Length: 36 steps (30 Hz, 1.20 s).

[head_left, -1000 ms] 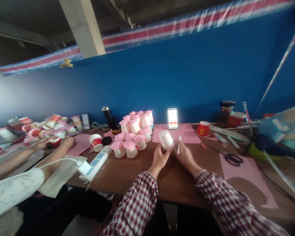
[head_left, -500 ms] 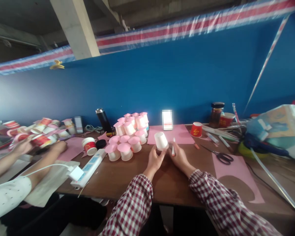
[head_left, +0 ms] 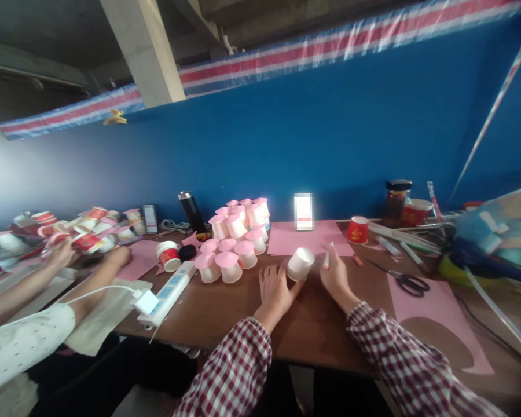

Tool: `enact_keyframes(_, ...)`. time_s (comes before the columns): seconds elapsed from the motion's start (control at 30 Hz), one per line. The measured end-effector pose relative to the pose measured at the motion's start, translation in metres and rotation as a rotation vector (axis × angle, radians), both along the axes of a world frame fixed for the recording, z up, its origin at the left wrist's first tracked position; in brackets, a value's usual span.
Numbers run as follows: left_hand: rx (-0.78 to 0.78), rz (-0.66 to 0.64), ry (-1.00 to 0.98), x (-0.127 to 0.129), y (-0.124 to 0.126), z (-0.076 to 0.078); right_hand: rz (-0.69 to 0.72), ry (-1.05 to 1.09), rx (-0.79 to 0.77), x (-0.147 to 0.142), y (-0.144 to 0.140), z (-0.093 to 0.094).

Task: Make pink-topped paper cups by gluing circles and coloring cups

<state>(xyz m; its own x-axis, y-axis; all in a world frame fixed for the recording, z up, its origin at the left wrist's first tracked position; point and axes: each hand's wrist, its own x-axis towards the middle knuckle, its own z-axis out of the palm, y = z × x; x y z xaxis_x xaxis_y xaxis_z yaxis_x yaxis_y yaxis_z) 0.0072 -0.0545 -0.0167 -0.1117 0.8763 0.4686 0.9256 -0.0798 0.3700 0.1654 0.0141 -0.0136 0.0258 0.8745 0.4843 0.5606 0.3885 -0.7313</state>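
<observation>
One white cup (head_left: 300, 264) lowered tableward, left hand (head_left: 274, 289) flattened, two hands

White cup (head_left: 301, 264) lowered and tipped onto its side, left hand (head_left: 274, 289) flattened beside it
</observation>
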Motion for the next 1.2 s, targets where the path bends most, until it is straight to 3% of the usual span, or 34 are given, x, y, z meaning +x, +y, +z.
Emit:
enact_keyframes(0.2, -0.166, 0.006, 0.044, -0.003, -0.005, -0.005, 0.011, -0.011, -0.001, -0.002, -0.002, 0.002)
enact_keyframes(0.4, -0.128, 0.000, -0.054, -0.005, -0.011, -0.002, 0.027, -0.028, 0.008, -0.002, -0.002, 0.000)
enact_keyframes(0.53, -0.079, -0.019, -0.038, -0.003, -0.034, -0.009, 0.009, -0.007, 0.061, -0.004, -0.003, 0.000)
enact_keyframes(0.63, -0.059, -0.111, 0.004, -0.002, -0.052, -0.016, -0.005, 0.034, 0.174, -0.006, -0.009, 0.003)
enact_keyframes(0.77, -0.078, -0.240, -0.016, -0.004, -0.070, -0.018, 0.091, 0.090, 0.178, -0.006, -0.032, 0.009)
enact_keyframes(0.87, -0.111, -0.289, -0.040, -0.007, -0.080, -0.013, 0.328, 0.134, 0.067, 0.000, -0.058, 0.011)
enact_keyframes(1.0, -0.138, -0.361, 0.021, -0.012, -0.090, -0.012, 0.577, 0.124, 0.037, 0.015, -0.092, 0.009)
enact_keyframes(1.2, -0.098, -0.394, 0.185, -0.016, -0.094, -0.020, 0.526, 0.032, -0.089, 0.059, -0.132, 0.004)
